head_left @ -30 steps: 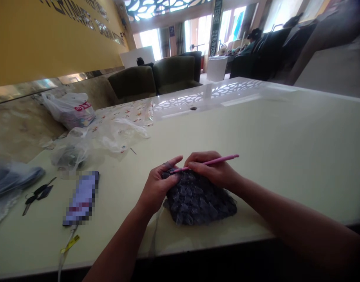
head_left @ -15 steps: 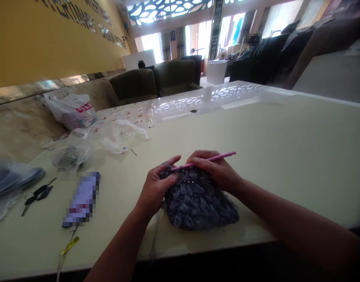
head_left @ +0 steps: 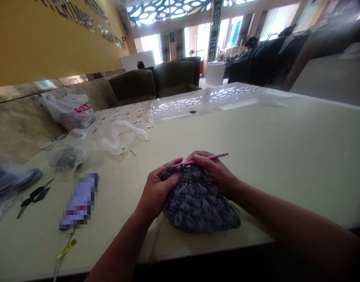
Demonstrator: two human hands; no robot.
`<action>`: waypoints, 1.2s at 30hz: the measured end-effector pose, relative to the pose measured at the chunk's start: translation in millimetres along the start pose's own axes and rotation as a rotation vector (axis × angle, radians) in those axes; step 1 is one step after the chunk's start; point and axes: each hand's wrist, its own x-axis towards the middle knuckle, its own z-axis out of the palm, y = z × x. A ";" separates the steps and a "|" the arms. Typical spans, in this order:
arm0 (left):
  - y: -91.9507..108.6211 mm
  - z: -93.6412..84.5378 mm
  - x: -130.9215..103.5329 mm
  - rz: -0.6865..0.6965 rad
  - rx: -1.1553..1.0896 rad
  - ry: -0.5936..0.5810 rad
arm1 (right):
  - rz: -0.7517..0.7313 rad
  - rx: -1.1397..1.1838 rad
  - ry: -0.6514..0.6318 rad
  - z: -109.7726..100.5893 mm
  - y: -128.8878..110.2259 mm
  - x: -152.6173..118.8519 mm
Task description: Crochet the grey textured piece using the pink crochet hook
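A dark grey-blue crocheted piece (head_left: 201,203) with petal-like loops rests near the front edge of the pale table (head_left: 256,145). My left hand (head_left: 160,186) grips its upper left edge, thumb on the front. My right hand (head_left: 213,170) is closed round a pink crochet hook (head_left: 217,156) at the upper right of the piece. The hook points left along the top edge, and its tip is close to my left fingers, too small to make out. A thin strand of yarn (head_left: 156,237) hangs below my left hand.
To the left lie a blurred-out purple item (head_left: 81,199) with a white cable (head_left: 58,260), keys (head_left: 35,196), clear plastic bags (head_left: 118,137) and a small metal pin (head_left: 133,153). A white bag (head_left: 69,111) stands farther back. Beyond the table are green chairs (head_left: 175,78) and a person (head_left: 248,49).
The hook's pink end has moved a little left, and its tip sits slightly higher at the top of the piece. My right hand has shifted slightly left with it. The left hand still grips.
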 end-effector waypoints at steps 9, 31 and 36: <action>3.5 2.7 -1.6 0.031 -0.058 0.091 | -0.022 -0.062 -0.020 -3.7 -0.8 0.8; -3.5 -1.5 1.3 0.034 0.049 0.173 | -0.419 -0.667 -0.087 -0.4 -10.0 -9.5; -3.2 -0.9 2.0 0.025 -0.010 0.142 | -0.560 -0.708 -0.094 2.0 -0.7 -10.9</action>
